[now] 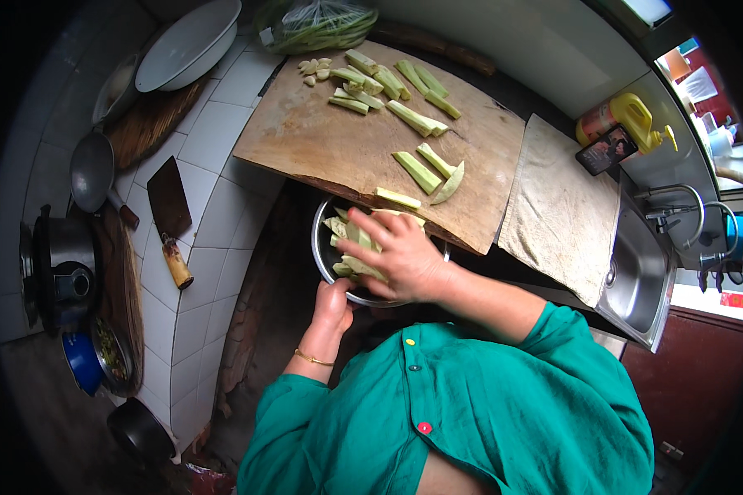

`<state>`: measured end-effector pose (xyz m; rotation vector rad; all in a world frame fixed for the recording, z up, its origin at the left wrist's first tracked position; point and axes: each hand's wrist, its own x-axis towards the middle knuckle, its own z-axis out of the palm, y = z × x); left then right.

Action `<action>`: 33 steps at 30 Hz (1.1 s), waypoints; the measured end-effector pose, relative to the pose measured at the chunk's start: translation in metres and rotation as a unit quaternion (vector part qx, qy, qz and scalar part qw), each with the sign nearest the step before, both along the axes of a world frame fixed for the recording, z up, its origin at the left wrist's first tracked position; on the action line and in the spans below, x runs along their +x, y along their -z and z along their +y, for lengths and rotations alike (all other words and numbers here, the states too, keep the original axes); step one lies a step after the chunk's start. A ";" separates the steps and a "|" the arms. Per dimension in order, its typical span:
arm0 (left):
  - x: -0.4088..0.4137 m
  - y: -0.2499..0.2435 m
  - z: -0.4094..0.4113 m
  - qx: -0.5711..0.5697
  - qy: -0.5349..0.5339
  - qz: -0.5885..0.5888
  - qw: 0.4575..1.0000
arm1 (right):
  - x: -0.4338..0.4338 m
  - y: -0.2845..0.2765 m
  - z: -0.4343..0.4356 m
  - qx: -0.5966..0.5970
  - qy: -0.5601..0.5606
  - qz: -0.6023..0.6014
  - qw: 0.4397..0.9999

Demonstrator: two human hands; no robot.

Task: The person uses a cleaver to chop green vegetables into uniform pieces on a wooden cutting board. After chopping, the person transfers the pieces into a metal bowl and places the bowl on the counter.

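Observation:
My left hand [333,303] grips the near left rim of a metal bowl [317,242], just below the front edge of a wooden cutting board [322,139]. Inside the bowl lie pale green peeled vegetable pieces [360,267] that look like eggplant. Over them, and touching some, my right hand [402,257] is spread with its fingers apart. One cut strip [397,198] rests at the board's edge, above the right hand. Beyond it are a few more pieces [417,173], and several strips [371,80] lie farther back. The right hand hides part of the bowl.
Garlic cloves [312,67] and a plastic bag of green beans [319,28] are at the back. A cleaver [170,210] lies on the tiled counter at left. At right are a cloth [557,204], a phone [607,150] against a yellow bottle [634,117], and a steel sink [641,272].

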<state>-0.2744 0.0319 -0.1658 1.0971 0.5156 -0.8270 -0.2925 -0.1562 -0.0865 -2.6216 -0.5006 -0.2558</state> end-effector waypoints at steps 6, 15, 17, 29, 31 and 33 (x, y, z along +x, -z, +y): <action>-0.004 0.019 0.011 0.002 0.022 -0.016 1.000 | 0.081 -0.005 -0.110 -0.121 0.166 -0.008 0.979; -0.008 0.019 0.007 -0.007 0.013 -0.007 1.000 | 0.043 0.017 -0.089 -0.028 0.140 -0.012 0.990; -0.007 0.022 0.008 0.004 0.023 -0.003 1.000 | 0.033 0.015 -0.072 0.017 0.134 -0.052 0.990; -0.009 0.029 0.010 0.004 0.007 -0.001 1.000 | 0.009 0.008 -0.018 0.071 0.049 -0.020 0.996; -0.009 0.029 0.010 0.009 0.020 -0.008 1.000 | 0.055 0.002 -0.031 0.086 0.098 -0.099 0.987; -0.012 0.030 0.007 0.008 0.001 -0.016 1.000 | 0.115 0.001 -0.052 0.005 0.160 -0.131 0.978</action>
